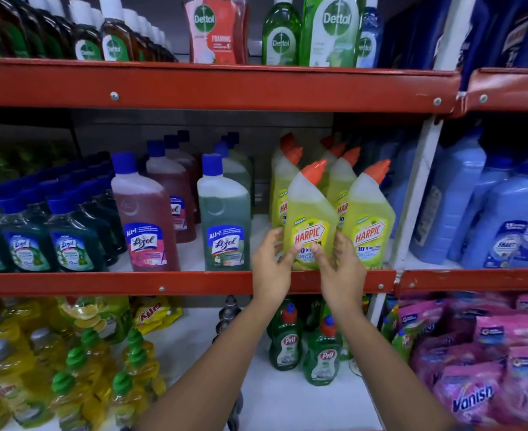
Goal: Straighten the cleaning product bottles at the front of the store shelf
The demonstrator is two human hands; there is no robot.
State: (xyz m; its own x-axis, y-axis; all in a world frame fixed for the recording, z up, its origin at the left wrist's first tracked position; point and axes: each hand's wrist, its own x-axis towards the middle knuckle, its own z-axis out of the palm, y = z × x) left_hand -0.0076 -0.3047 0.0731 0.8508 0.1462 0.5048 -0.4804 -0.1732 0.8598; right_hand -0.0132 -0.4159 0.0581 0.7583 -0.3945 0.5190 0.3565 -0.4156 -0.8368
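A yellow Harpic bottle (311, 213) with an orange cap stands at the front edge of the middle shelf (163, 283). My left hand (272, 262) grips its lower left side and my right hand (340, 262) grips its lower right side, thumbs across the label. A second yellow Harpic bottle (370, 219) stands just to its right, upright and facing forward. More Harpic bottles (280, 188) sit in rows behind. A green Lizol bottle (224, 219) and a pink Lizol bottle (146, 219) stand at the shelf front to the left.
Small dark green Lizol bottles (39, 234) fill the shelf's left end. Blue bottles (489, 219) stand in the bay to the right. Dettol bottles (281, 29) line the shelf above. Below are Pril bottles (321, 359), yellow bottles (79, 384) and pink Vanish packs (474, 396).
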